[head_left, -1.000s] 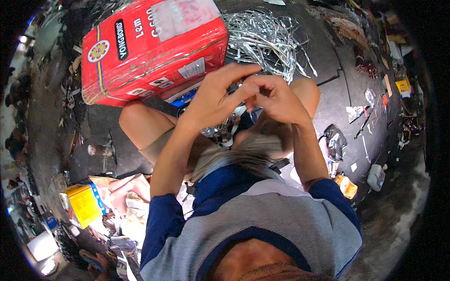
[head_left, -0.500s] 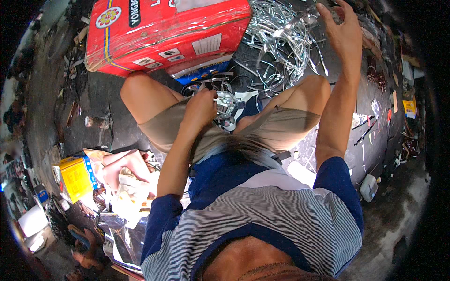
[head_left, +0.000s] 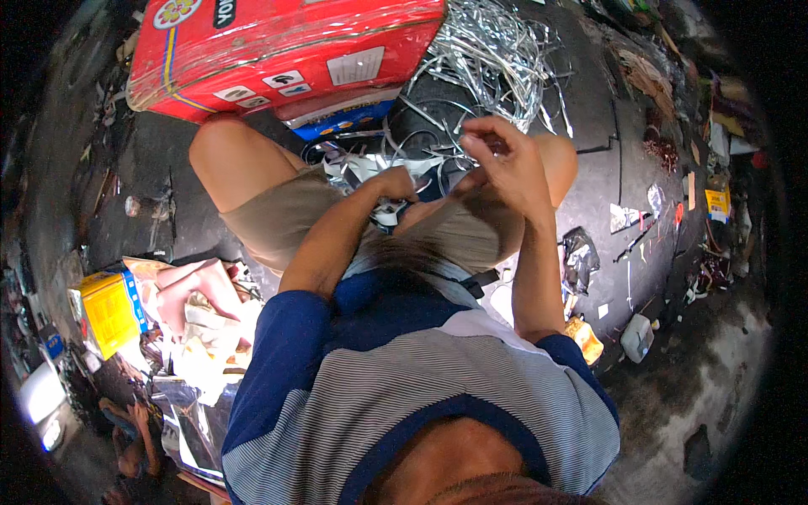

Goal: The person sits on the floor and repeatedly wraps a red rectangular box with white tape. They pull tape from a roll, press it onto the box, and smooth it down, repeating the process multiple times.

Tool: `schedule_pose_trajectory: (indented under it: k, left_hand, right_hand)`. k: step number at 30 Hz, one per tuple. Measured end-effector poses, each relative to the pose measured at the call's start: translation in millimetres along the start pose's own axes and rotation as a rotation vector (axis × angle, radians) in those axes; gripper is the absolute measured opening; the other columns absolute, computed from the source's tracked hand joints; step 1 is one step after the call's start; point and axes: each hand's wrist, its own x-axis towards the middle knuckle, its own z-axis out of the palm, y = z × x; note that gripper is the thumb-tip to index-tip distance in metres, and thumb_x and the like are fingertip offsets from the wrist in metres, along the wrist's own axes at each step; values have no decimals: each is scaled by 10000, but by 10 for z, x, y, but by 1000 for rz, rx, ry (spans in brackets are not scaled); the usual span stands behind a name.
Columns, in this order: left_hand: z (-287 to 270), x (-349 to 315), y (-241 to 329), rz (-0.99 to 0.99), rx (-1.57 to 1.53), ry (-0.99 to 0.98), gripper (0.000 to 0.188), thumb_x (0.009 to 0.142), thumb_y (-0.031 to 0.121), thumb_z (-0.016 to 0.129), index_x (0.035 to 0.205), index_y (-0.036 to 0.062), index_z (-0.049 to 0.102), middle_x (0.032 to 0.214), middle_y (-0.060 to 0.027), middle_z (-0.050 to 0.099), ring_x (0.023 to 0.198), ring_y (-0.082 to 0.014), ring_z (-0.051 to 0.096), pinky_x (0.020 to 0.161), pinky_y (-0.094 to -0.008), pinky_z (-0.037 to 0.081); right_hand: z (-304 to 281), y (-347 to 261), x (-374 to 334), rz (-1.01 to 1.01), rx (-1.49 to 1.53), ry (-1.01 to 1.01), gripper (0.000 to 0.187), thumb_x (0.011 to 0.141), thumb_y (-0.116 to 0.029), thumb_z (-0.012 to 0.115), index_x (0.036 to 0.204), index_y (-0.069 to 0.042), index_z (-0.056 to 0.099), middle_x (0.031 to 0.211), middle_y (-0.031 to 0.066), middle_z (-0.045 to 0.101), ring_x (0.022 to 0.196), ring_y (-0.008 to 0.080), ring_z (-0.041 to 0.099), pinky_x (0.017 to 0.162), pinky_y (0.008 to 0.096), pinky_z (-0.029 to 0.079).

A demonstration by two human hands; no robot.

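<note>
My left hand [head_left: 394,183] is low between my bent legs, its fingers curled closed over a clump of shiny strips and white scraps [head_left: 358,168]. What it grips is hidden under the fingers. Above my right thigh, my right hand [head_left: 512,164] is raised with bent fingers, thumb and index tips close together. Anything thin between those tips is too small to make out. A large tangle of silver strips [head_left: 497,63] lies on the dark floor beyond my hands, with a few loose dark bands curving toward my lap.
A big red carton [head_left: 278,59] stands ahead on the left, with a blue package [head_left: 345,118] at its near side. A yellow box [head_left: 109,316] and pale wrapping sit at my left. A pale plastic container [head_left: 637,337] lies at right. Another person's arm [head_left: 147,438] shows at lower left.
My right hand has come down and inward from the far right, beside the strips, to above my right thigh. The left hand has shifted slightly right and lower. The whole view has moved a little.
</note>
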Motion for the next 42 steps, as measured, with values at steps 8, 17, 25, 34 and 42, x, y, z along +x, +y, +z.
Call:
schedule_pose_trajectory:
  k: [8, 17, 25, 34, 42]
  left_hand:
    - [-1383, -1284, 1496, 287, -1350, 382, 150, 852, 80, 748, 970, 3, 696, 930, -39, 705, 830, -91, 645, 747, -233, 519]
    - [-1909, -2008, 1870, 344, -1178, 825, 306, 834, 43, 764, 1117, 6, 652, 970, -12, 653, 885, -69, 604, 775, -211, 485]
    - [-1811, -1971, 1713, 170, -1031, 708, 299, 786, 90, 732, 1070, 18, 674, 889, -29, 664, 806, -107, 622, 726, -262, 500]
    - [-1843, -1862, 1911, 466, -733, 970, 1021, 650, 192, 839, 1524, 50, 330, 1357, -183, 528, 1207, -316, 547, 1089, -395, 385]
    - [-2041, -2506, 1536, 232, -963, 1028, 345, 778, 31, 796, 1091, 72, 657, 870, 16, 671, 739, -46, 612, 623, -206, 481]
  right_hand:
    - [-134, -166, -12, -350, 15, -146, 277, 947, -178, 644, 1159, 0, 671, 1054, 66, 680, 944, 145, 625, 849, 288, 495]
    - [-338, -753, 69, -165, 116, -313, 381, 801, -123, 795, 1138, -4, 663, 1010, 32, 679, 944, 102, 609, 839, 255, 481]
    - [-709, -1041, 162, -159, -53, -452, 382, 740, -114, 819, 1087, -35, 679, 932, 6, 650, 885, 78, 597, 792, 222, 455]
    - [-689, -1307, 151, -279, -25, -472, 338, 704, -67, 782, 1015, -20, 661, 951, 56, 643, 917, 157, 631, 828, 276, 472]
    - [-822, -1667, 580, -460, -260, -453, 192, 732, -38, 766, 866, -22, 629, 873, 15, 561, 799, 111, 536, 697, 253, 418]
